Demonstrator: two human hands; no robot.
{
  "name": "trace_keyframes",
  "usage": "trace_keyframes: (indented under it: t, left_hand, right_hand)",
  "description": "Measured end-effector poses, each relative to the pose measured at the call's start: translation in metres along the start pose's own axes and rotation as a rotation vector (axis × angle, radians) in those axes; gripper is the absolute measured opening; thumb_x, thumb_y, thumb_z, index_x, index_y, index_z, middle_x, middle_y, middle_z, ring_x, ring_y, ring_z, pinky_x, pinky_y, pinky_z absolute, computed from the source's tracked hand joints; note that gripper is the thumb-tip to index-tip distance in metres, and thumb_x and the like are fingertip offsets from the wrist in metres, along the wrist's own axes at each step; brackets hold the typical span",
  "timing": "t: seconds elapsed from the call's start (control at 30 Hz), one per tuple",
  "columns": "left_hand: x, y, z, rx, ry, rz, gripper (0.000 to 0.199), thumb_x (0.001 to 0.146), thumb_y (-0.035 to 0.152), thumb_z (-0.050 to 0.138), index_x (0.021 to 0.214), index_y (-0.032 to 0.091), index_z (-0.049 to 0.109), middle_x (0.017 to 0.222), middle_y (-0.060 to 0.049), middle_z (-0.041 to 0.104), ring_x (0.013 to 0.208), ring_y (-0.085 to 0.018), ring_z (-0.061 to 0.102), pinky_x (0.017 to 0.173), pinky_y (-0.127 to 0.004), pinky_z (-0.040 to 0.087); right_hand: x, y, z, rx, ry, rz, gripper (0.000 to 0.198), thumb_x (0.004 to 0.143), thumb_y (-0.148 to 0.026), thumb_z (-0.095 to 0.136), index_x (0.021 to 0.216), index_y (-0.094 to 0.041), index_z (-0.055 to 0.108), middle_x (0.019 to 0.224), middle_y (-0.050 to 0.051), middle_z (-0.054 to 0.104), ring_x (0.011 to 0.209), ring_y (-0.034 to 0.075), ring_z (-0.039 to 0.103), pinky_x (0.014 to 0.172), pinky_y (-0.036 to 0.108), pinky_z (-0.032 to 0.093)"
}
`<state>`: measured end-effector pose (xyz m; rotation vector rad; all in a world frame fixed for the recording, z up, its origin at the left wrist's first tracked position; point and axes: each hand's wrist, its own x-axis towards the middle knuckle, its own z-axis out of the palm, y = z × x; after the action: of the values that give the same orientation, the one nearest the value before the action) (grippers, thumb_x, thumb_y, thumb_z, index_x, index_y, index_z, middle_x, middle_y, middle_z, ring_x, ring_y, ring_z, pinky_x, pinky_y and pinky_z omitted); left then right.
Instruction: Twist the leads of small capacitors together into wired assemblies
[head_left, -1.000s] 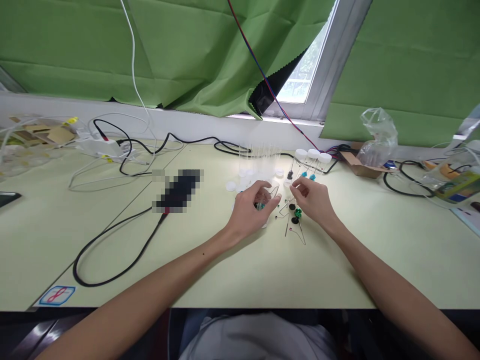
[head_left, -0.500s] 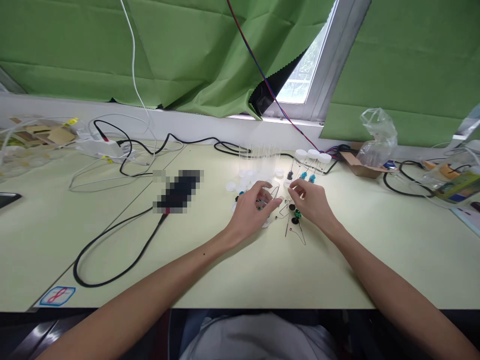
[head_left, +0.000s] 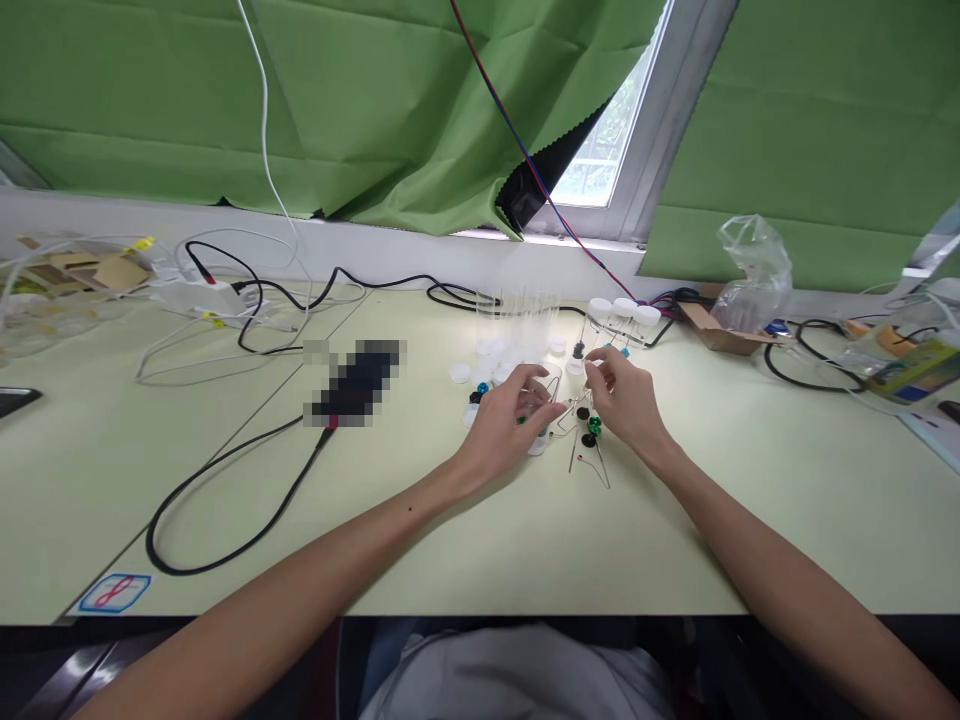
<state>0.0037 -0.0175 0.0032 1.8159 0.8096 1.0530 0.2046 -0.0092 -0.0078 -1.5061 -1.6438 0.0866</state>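
My left hand (head_left: pixel 501 418) curves low over a cluster of small parts, its thumb and fingers apart. Clear plastic and green bits show in that gap, partly hidden by the fingers. A white disc (head_left: pixel 537 444) lies under the thumb. Right of it, my right hand (head_left: pixel 622 402) has thumb and index finger drawn together in a pinch; what sits between the tips is too small to tell. Below it lie a green part (head_left: pixel 594 425), a black disc (head_left: pixel 589 440) and thin bent metal wires (head_left: pixel 598 465). Blue and black parts (head_left: pixel 480 391) rest beside my left hand.
Clear tubes (head_left: pixel 517 318) stand at the back, white caps (head_left: pixel 460 373) near them. White-lidded tubes (head_left: pixel 622 309) are behind my right hand. A black phone-like device (head_left: pixel 360 382), partly blurred out, trails a black cable (head_left: pixel 225 560). A cardboard box (head_left: pixel 724 335) holds a plastic bag.
My right hand has shifted slightly right, away from the short dark-topped piece. My left hand stays nearly in place, tilted a little.
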Motion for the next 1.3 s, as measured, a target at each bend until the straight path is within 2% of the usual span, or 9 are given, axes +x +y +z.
trace_keyframes:
  t: [0.47, 0.6, 0.7, 0.73, 0.8, 0.87, 1.0, 1.1, 1.3]
  left_hand:
    - [-0.001, 0.003, -0.001, 0.103, 0.015, 0.041, 0.048, 0.079, 0.041, 0.073, 0.118, 0.024, 0.052, 0.095, -0.004, 0.066, 0.091, -0.017, 0.065, 0.091, -0.037, 0.054]
    - [0.001, 0.007, -0.007, 0.021, 0.055, 0.124, 0.037, 0.091, 0.047, 0.056, 0.119, 0.023, 0.051, 0.101, -0.005, 0.066, 0.096, -0.017, 0.065, 0.091, -0.035, 0.053]
    - [0.009, 0.01, -0.017, 0.012, 0.219, 0.152, 0.035, 0.101, 0.045, 0.032, 0.11, 0.02, 0.055, 0.098, -0.006, 0.066, 0.095, -0.016, 0.065, 0.088, -0.034, 0.054]
    - [0.012, 0.01, -0.02, 0.038, 0.292, 0.143, 0.033, 0.101, 0.044, 0.033, 0.105, 0.02, 0.056, 0.094, -0.006, 0.065, 0.091, -0.016, 0.065, 0.085, -0.033, 0.054]
    - [0.017, 0.008, -0.028, 0.136, 0.391, 0.125, 0.021, 0.095, 0.039, 0.048, 0.097, 0.02, 0.056, 0.089, -0.004, 0.065, 0.083, -0.015, 0.064, 0.078, -0.03, 0.055]
    - [0.022, 0.004, -0.034, 0.291, 0.431, 0.104, 0.012, 0.089, 0.031, 0.055, 0.09, 0.02, 0.058, 0.086, -0.003, 0.065, 0.08, -0.015, 0.063, 0.072, -0.028, 0.053]
    - [0.025, -0.006, -0.042, 0.493, 0.336, 0.051, 0.009, 0.085, 0.024, 0.054, 0.084, 0.019, 0.061, 0.078, -0.002, 0.067, 0.068, -0.016, 0.059, 0.068, -0.03, 0.048]
    - [0.025, -0.009, -0.046, 0.666, 0.238, 0.018, 0.012, 0.085, 0.025, 0.053, 0.083, 0.019, 0.063, 0.08, -0.004, 0.068, 0.07, -0.018, 0.06, 0.067, -0.031, 0.045]
    - [0.021, -0.002, -0.052, 0.983, 0.094, -0.101, 0.014, 0.086, 0.026, 0.051, 0.081, 0.021, 0.062, 0.082, -0.008, 0.068, 0.075, -0.025, 0.062, 0.06, -0.031, 0.037]
  right_hand:
    - [0.005, 0.009, -0.003, -0.037, -0.005, 0.009, 0.017, 0.093, -0.032, 0.05, 0.095, -0.019, 0.061, 0.068, 0.004, 0.068, 0.063, 0.02, 0.064, 0.065, 0.032, 0.047]
    - [0.004, 0.002, -0.003, -0.015, -0.002, -0.017, 0.017, 0.093, -0.033, 0.051, 0.092, -0.019, 0.061, 0.072, 0.004, 0.068, 0.061, 0.017, 0.061, 0.064, 0.03, 0.048]
    - [0.0, -0.009, -0.003, 0.063, -0.039, -0.029, 0.024, 0.095, -0.039, 0.051, 0.089, -0.019, 0.062, 0.072, 0.004, 0.068, 0.064, 0.017, 0.061, 0.064, 0.029, 0.048]
    - [-0.001, -0.013, -0.003, 0.103, -0.062, -0.029, 0.027, 0.096, -0.041, 0.049, 0.088, -0.019, 0.062, 0.074, 0.004, 0.068, 0.067, 0.017, 0.062, 0.065, 0.03, 0.048]
    - [-0.005, -0.019, -0.003, 0.179, -0.127, -0.042, 0.038, 0.101, -0.045, 0.038, 0.09, -0.019, 0.064, 0.076, 0.004, 0.067, 0.071, 0.018, 0.063, 0.068, 0.03, 0.048]
    - [-0.008, -0.023, -0.003, 0.26, -0.162, -0.075, 0.046, 0.103, -0.047, 0.027, 0.099, -0.019, 0.064, 0.081, 0.006, 0.067, 0.077, 0.018, 0.064, 0.072, 0.031, 0.049]
    - [-0.013, -0.027, -0.003, 0.264, -0.244, -0.153, 0.042, 0.102, -0.048, 0.032, 0.113, -0.019, 0.061, 0.095, 0.007, 0.069, 0.086, 0.02, 0.064, 0.078, 0.033, 0.05]
    - [-0.014, -0.028, -0.003, 0.244, -0.322, -0.201, 0.037, 0.098, -0.047, 0.045, 0.121, -0.021, 0.057, 0.106, 0.008, 0.069, 0.091, 0.021, 0.064, 0.078, 0.034, 0.051]
    - [-0.018, -0.033, -0.002, 0.246, -0.372, -0.255, 0.046, 0.088, -0.044, 0.064, 0.128, -0.024, 0.052, 0.104, 0.007, 0.068, 0.09, 0.021, 0.062, 0.083, 0.036, 0.05]
